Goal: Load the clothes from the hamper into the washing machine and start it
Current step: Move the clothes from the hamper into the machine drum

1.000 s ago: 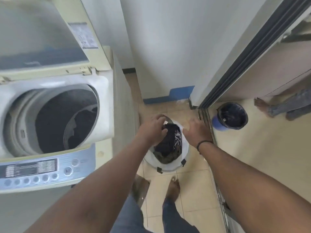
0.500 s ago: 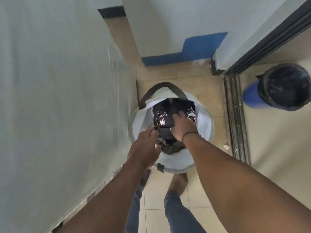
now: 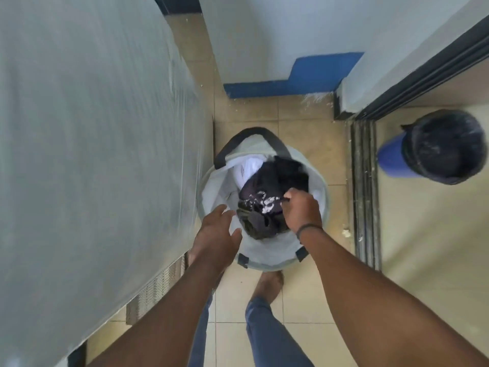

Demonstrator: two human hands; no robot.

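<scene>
A round white fabric hamper with dark strap handles stands on the tiled floor right below me. Inside lie dark clothes, one with a white print, over a white garment. My right hand is inside the hamper with its fingers closed on the dark printed cloth. At the hamper's left rim my left hand hovers, fingers spread, holding nothing. The washing machine's grey side panel fills the left of the view; its tub and controls are out of sight.
A blue bin with a black liner stands at the right, past a sliding door track. A white wall with a blue base strip is just behind the hamper. My bare feet stand close to the hamper.
My head has tilted down, so the washer's open tub left the view. The right hand has closed on the dark printed cloth and bunched it; the left hand has drawn back to the hamper's rim.
</scene>
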